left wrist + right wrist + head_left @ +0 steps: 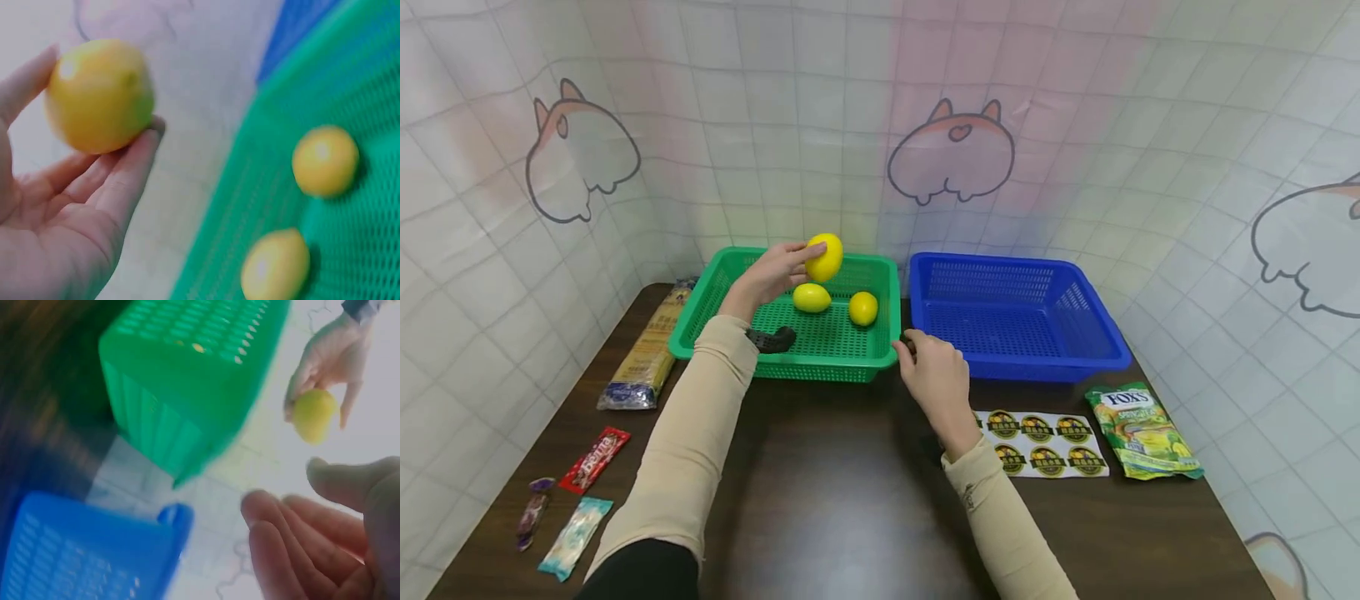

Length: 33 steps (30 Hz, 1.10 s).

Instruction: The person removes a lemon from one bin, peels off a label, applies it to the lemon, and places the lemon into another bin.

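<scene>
My left hand point(769, 279) holds a yellow lemon point(827, 257) between thumb and fingers, raised over the back of the green basket point(820, 367). In the left wrist view this lemon point(100, 97) shows a greenish patch on one side. Two more lemons lie on the basket floor, one lemon point(812, 298) just below the left hand and another lemon point(863, 308) to its right. My right hand point(938, 375), fingers loosely bent, hovers by the gap between the green basket and the blue basket point(1022, 368). Nothing lies between its thumb and fingers in the right wrist view.
At the left edge lie a long yellow packet point(643, 358), a red wrapper point(595, 460), a purple wrapped sweet point(533, 512) and a pale blue packet point(576, 537). A sticker sheet point(1045, 444) and a green FOX'S bag point(1142, 433) lie at the right. Patterned curtain point(820, 125) stands behind.
</scene>
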{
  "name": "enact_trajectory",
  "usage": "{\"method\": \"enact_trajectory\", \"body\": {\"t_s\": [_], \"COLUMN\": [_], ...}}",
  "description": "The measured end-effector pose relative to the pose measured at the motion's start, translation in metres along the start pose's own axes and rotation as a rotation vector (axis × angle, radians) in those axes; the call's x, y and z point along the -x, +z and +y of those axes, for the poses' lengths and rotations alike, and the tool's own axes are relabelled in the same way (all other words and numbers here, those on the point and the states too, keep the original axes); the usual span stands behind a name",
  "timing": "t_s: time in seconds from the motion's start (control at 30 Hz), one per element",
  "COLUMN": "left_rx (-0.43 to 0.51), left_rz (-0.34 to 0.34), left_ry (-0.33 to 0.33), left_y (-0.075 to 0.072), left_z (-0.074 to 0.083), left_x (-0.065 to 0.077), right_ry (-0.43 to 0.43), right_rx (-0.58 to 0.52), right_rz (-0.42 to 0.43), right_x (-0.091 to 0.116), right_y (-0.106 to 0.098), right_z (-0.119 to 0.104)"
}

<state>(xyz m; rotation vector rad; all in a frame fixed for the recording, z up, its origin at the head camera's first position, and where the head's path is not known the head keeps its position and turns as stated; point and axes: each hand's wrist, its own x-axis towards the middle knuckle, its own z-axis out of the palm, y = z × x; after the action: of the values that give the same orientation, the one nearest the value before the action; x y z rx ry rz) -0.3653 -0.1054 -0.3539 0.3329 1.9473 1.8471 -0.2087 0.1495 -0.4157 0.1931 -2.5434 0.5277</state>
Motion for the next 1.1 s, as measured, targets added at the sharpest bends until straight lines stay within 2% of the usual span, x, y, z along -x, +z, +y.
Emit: {"method": "enact_trajectory", "body": {"t_s": [0.1,0.23,0.37,0.53,0.73,0.83,0.97,1.1], "left_rx": [0.179,0.316,0.327,0.273,0.195,0.193,0.184,0.161], "left_rz": [0.014,-0.039,-0.131,-0.252,-0.375,-0.411,-0.46,-0.469], "left_ry": [0.06,0.136,0.156,0.116,0.094,0.052,-0.009,-0.027], "left_y": [0.013,0.031,0.052,0.074,0.092,0.102,0.115,0.125], "left_z": [0.006,0.01,0.006,-0.014,-0.042,-0.056,-0.077,-0.099], "left_x": [0.007,0.025,0.042,0.061,0.084,0.091,0.095,0.093], "right_ry": [0.007,0.045,0.104,0.184,0.258,0.267,0.287,0.29], "right_rx": [0.002,0.01,0.064,0.132,0.159,0.151,0.131,0.122], "right_rz": [-0.052,-0.237,-0.436,-0.61,-0.702,-0.742,-0.744,-0.71], "right_x": [0.004,0.008,0.015,0.023,0.031,0.035,0.04,0.041], "right_y": [-0.012,-0.025,-0.029,-0.02,-0.011,-0.008,-0.006,-0.003], "right_z": [0.01,0.023,0.041,0.069,0.095,0.101,0.103,0.103]}}
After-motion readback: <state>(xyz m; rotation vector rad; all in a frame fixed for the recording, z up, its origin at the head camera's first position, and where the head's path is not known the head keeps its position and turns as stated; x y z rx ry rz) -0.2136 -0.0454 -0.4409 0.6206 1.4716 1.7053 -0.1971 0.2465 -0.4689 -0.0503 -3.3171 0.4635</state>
